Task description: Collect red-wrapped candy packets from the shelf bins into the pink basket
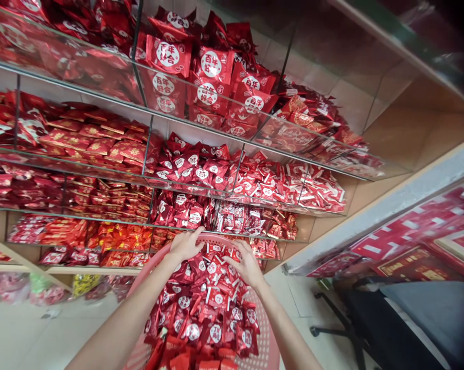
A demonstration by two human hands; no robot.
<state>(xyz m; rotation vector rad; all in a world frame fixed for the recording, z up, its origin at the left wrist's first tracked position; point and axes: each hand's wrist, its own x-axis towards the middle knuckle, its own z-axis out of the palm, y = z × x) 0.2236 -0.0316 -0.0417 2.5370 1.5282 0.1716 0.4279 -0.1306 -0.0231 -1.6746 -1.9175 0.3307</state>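
A pink perforated plastic basket (268, 329) stands below me, heaped with small red candy packets (215, 333) that bear white round labels. My left hand (186, 245) is at the basket's far rim, on the left, fingers stretched out over the packets' edge. Across from it, my right hand (245, 261) reaches in over the packets from the right, its thumb and fingers apart. No packet shows in either hand. Beyond both hands, the lower shelf bins hold more red packets (239, 218).
Tiered shelves with clear glass fronts (101, 100) hold many red packets, sorted by dividers. A black office chair (402, 318) stands at the right, near red printed goods (413, 226). Bagged goods (86, 284) lie under the shelves on the tiled floor (19, 329).
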